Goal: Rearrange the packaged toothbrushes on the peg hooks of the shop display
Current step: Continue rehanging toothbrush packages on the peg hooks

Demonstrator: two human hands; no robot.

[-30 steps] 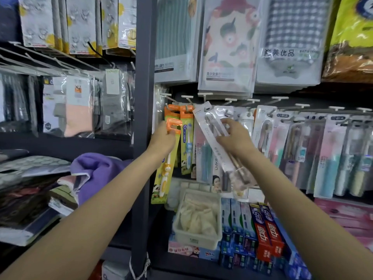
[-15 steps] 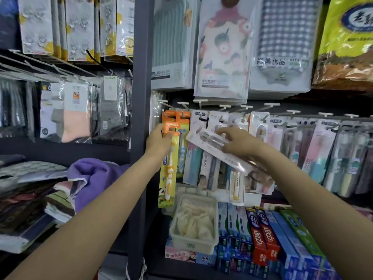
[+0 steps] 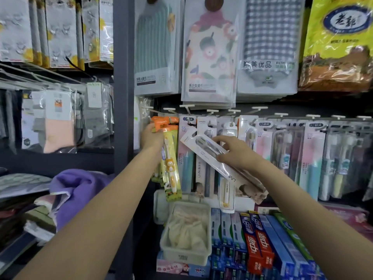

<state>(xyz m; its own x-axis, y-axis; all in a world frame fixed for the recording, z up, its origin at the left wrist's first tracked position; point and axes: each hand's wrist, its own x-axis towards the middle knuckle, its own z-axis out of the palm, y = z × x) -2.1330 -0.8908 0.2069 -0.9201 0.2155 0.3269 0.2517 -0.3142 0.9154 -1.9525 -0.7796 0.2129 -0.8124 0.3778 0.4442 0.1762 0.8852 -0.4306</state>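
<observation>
Left hand: the left hand (image 3: 151,136) was raised to the left end of the toothbrush row, its fingers curled round the orange top of a yellow child's toothbrush pack (image 3: 171,164).
Yellow pack: it hung downward from the fingers, slightly tilted, its lower end just above the rim of a white plastic basket (image 3: 185,256); whether its top sat on a peg hook could not be told.
Right hand: the right hand (image 3: 235,152) held a long white toothbrush pack (image 3: 210,150), thumb on the front face and fingers curled round the upper edge.
White pack: it lay aslant in front of the hanging row, its hang-hole end up and to the left of the fingers, its far end down and to the right beyond the wrist; it was off the hooks.
Peg hooks: white-tipped peg hooks (image 3: 260,108) stood in a line above both hands.
Hanging row: packaged toothbrushes (image 3: 311,158) in pink, teal and clear packs hung behind and to the right of the right hand's fingers.
Below the hands: boxed toothpaste (image 3: 256,241) in red and blue stood on edge beside the basket.
Above the hooks: bagged towels (image 3: 210,51) hung in a row.
Left of the left hand: a dark upright post (image 3: 123,81), with packaged socks (image 3: 58,118) beyond it.
</observation>
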